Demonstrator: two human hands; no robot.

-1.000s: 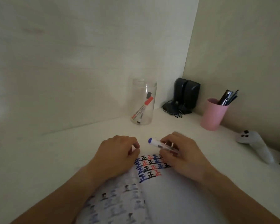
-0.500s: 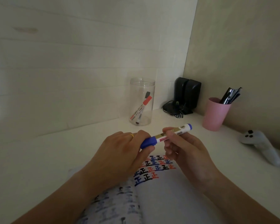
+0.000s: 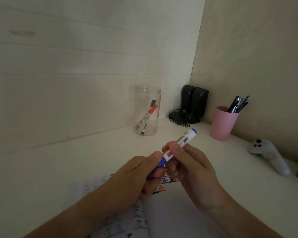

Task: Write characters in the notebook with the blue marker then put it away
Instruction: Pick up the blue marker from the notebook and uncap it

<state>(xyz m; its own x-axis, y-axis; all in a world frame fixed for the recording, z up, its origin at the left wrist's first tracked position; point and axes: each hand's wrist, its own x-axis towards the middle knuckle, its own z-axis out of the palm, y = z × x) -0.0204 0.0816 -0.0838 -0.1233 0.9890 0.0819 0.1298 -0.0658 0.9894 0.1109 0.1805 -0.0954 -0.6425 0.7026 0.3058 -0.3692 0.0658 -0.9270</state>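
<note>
The blue marker (image 3: 182, 143) is held above the desk, its blue end cap pointing up and to the right. My left hand (image 3: 138, 176) grips its blue cap at the lower end. My right hand (image 3: 189, 167) pinches the white barrel. Beneath both hands lies the open notebook (image 3: 169, 212), with rows of blue, red and black characters mostly hidden by my fingers. A clear jar (image 3: 147, 110) stands by the back wall with a red marker and a black marker leaning inside.
A pink cup (image 3: 222, 124) of pens stands at the right by the side wall. Black speakers (image 3: 193, 102) with cables fill the corner. A white controller (image 3: 268, 155) lies at the right edge. White desk surface (image 3: 58, 165) spreads to the left.
My hands rose from the notebook with the marker. It turned so its end points up and right, and my left hand took hold of the blue cap.
</note>
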